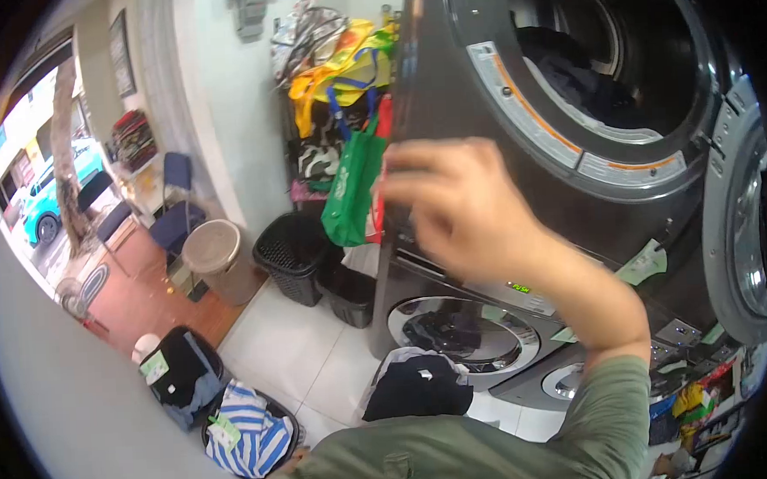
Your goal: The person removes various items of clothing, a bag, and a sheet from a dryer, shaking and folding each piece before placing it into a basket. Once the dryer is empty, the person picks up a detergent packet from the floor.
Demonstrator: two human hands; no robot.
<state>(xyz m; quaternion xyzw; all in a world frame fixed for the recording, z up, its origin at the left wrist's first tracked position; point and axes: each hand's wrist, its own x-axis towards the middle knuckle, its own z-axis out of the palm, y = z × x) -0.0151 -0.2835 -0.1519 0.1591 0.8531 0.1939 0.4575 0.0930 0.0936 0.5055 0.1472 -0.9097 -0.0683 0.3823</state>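
My right hand (pixel 450 198) is raised in front of the dark stacked machine, blurred by motion. Its fingers point left and look apart, with nothing seen in them. Behind the fingertips hangs a green bag (pixel 347 190). To the hand's upper right is the open dryer drum (pixel 598 50), dark clothes (pixel 569 69) lying inside. The dryer door (pixel 742 224) stands swung out at the right. Below the hand is a closed round washer door (pixel 465 334). Only a small patch of skin, perhaps my left hand (pixel 300 455), shows beside my shirt; its fingers cannot be made out.
Dark clothes fill a basket (pixel 417 383) close in front of me. Two more laundry-filled baskets stand lower left, one with a striped cloth (pixel 251 429). Black baskets (pixel 294 256) and a lidded bin (pixel 217 255) are by the wall. Chairs (pixel 177 214) stand near the doorway.
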